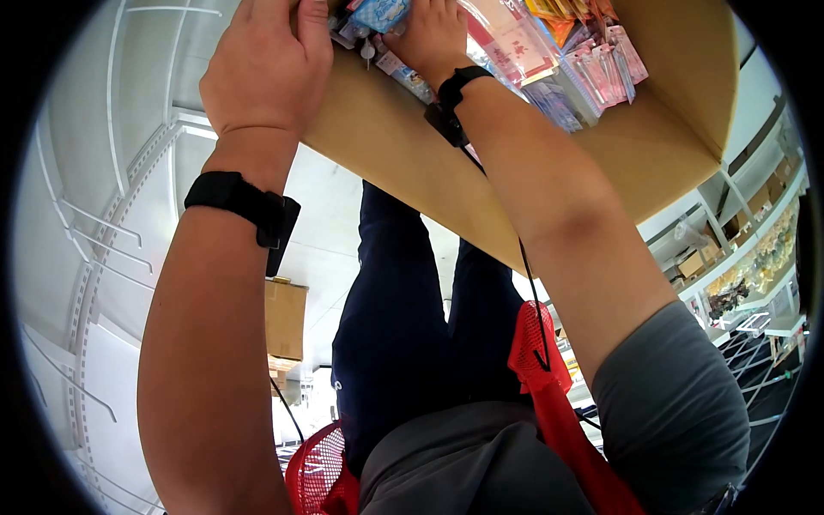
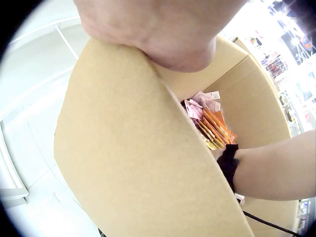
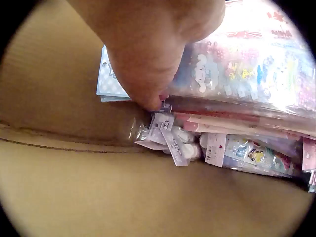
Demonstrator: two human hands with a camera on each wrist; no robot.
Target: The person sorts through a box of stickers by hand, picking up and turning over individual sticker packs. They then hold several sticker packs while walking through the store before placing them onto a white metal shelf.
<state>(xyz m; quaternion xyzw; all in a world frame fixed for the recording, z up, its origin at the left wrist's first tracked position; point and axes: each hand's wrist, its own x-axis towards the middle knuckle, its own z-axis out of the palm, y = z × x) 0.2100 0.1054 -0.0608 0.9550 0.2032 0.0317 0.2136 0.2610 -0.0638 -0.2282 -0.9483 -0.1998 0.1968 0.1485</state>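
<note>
My left hand [image 1: 266, 73] grips the rim of a large cardboard box [image 2: 118, 133], its palm lying over the edge in the left wrist view; the fingertips are out of sight. My right hand [image 1: 433, 39] is down inside the box among small packaged goods. It holds a light blue patterned packet [image 1: 380, 15], whose pale dotted card [image 3: 111, 81] sticks out beside the hand in the right wrist view. Below the fingertips lie small hang-tag packs [image 3: 170, 138] and a sticker pack [image 3: 256, 153]. Clear sleeves with cartoon prints [image 3: 237, 74] stand right of the hand.
Orange packets [image 2: 215, 128] and pink carded items [image 1: 605, 69] fill the box's far side. White rack hooks [image 1: 103, 223] stick out at the left. Shelves with goods [image 1: 747, 266] stand at the right. Another carton [image 1: 285, 319] sits on the floor past my legs.
</note>
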